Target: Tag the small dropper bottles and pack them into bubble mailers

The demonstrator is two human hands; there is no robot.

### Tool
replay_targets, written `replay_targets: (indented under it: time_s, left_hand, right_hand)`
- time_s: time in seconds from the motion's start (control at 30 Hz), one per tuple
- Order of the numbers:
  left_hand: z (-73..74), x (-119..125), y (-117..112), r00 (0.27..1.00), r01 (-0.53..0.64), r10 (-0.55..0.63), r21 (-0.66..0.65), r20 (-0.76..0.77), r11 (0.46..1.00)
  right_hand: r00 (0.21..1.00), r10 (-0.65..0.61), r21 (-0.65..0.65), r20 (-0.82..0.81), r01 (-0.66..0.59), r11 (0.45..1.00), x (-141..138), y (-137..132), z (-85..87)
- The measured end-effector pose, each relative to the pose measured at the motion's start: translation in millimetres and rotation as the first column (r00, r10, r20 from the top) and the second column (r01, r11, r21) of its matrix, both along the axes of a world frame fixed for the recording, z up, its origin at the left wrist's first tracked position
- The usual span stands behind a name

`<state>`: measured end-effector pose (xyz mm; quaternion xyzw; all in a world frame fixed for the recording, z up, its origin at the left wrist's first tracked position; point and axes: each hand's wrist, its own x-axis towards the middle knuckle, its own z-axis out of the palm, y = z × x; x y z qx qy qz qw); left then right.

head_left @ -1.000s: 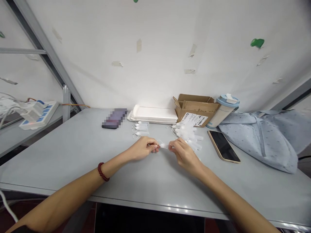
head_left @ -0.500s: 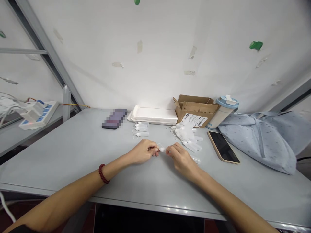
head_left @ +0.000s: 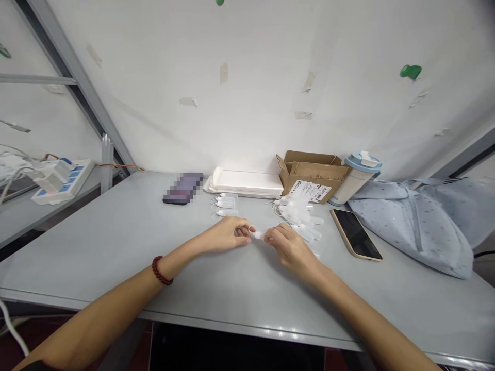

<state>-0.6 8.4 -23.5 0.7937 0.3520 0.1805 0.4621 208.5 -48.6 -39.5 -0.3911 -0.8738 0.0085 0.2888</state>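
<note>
A small white plastic dropper bottle [head_left: 258, 235] with a thin looped cap strap lies between my hands, just over the table. My right hand [head_left: 288, 246] pinches its body, and its fingers hide most of it. My left hand [head_left: 229, 234] is at the tip end beside the loop, with thumb and forefinger slightly parted; any contact is too small to make out. Several similar bottles [head_left: 303, 219] lie in a loose pile beyond my right hand. Beyond my left hand, a few more bottles [head_left: 227, 204] are lined up on the grey table [head_left: 216, 299].
White flat boxes [head_left: 247, 181], an open cardboard box [head_left: 309, 178] and a lidded tumbler [head_left: 353, 180] stand along the wall. A phone [head_left: 358, 234] lies right, beside a grey-blue cloth bag [head_left: 410, 221]. Another phone [head_left: 182, 188] lies back left; a power strip [head_left: 65, 180] sits farther left.
My left thumb and forefinger have parted from their pinch at the bottle's tip, and the left wrist has shifted slightly left. The strap loop has tipped leftward. My right hand keeps its pinch.
</note>
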Motion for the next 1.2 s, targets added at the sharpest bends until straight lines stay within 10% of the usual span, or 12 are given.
replay_targets:
  time_s: [0.57,0.83,1.0,1.2]
  left_hand:
    - [-9.8,2.8,0.0,0.999,0.042,-0.041,-0.052,0.014,0.998]
    - [21.4,-19.9,13.8,0.987,-0.012,0.020,0.051,-0.157,0.999]
    - [41.8,-48.4,26.5,0.918,-0.075,0.139,0.183,-0.371,0.980]
    - [33.8,-55.0,33.0,0.834,-0.055,0.142,0.176,-0.532,0.983]
  right_hand:
    - [1.000,-0.011,0.076,-0.025,0.013,0.997,-1.1,-0.1,-2.2]
    - [0.976,-0.165,-0.049,0.144,0.174,0.984,8.6,1.2,10.3]
    - [0.909,-0.326,-0.262,0.258,0.391,0.882,29.9,2.8,31.3]
    - [0.868,-0.376,-0.465,0.324,0.493,0.735,50.3,1.0,49.1]
